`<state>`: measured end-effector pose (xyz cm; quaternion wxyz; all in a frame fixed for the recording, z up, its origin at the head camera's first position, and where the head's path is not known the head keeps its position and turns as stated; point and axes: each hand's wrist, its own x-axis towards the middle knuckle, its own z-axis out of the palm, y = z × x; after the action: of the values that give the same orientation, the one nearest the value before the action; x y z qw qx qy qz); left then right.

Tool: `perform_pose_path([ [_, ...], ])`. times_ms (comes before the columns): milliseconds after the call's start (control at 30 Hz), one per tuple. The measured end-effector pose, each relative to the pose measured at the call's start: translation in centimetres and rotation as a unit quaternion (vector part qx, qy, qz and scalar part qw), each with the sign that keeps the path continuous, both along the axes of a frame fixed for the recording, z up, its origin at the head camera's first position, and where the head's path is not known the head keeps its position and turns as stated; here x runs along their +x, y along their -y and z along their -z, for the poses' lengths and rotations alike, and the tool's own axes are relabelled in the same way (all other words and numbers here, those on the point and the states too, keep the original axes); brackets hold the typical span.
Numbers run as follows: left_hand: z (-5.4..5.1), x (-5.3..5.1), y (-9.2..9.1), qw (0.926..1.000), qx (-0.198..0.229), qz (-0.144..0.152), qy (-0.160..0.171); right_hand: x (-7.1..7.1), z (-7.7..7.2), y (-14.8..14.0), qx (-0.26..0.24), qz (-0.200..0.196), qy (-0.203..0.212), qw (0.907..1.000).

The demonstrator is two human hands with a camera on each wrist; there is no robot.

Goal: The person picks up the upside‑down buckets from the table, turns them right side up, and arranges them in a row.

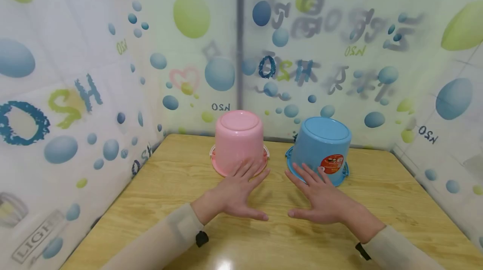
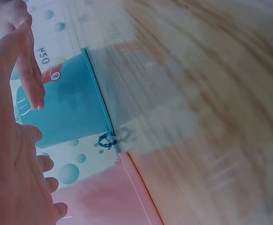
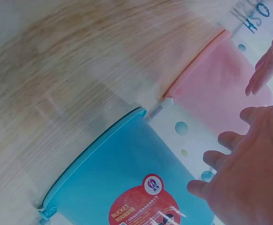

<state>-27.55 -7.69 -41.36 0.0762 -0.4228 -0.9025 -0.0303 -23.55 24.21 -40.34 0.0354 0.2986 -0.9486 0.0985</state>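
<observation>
Two buckets stand upside down on a wooden table: a pink bucket [image 1: 239, 140] on the left and a blue bucket [image 1: 320, 142] with a round red label on the right. My left hand [image 1: 237, 192] is held palm down with fingers spread, in front of the pink bucket. In the same way my right hand [image 1: 324, 198] spreads its fingers before the blue bucket. Neither hand holds anything. The right wrist view has the blue bucket [image 3: 127, 173] and pink bucket [image 3: 216, 84] beyond the right hand [image 3: 254, 168]; a gap separates the buckets.
The wooden table [image 1: 151, 219] reaches back to a printed curtain [image 1: 324, 73] with bubbles and letters, which also hangs at the left and right sides. Each bucket has a handle lying at its rim near the tabletop.
</observation>
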Motion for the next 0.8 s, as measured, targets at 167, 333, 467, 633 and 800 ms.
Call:
perform_pose_path([
  [167,0.1,0.0,0.0,1.0,0.001,0.0,0.001,0.0,0.0,0.1,-0.003,-0.001,-0.004,1.0],
  [333,-0.1,0.1,0.2,0.9998,0.013,0.01,-0.005,-0.1,-0.1,0.3,-0.002,0.008,-0.01,0.9999],
  [467,-0.2,-0.1,0.5,0.9997,0.018,0.018,0.001,-0.4,0.0,0.4,-0.005,0.011,-0.017,0.9998],
  [633,-0.2,-0.4,1.1,0.9972,0.061,0.039,0.02,-0.9,0.0,0.7,-0.028,0.009,0.008,0.9995],
  [800,-0.3,-0.5,2.1,0.9924,0.106,0.054,0.03,-1.7,-0.2,1.4,-0.051,0.008,0.051,0.9974],
])
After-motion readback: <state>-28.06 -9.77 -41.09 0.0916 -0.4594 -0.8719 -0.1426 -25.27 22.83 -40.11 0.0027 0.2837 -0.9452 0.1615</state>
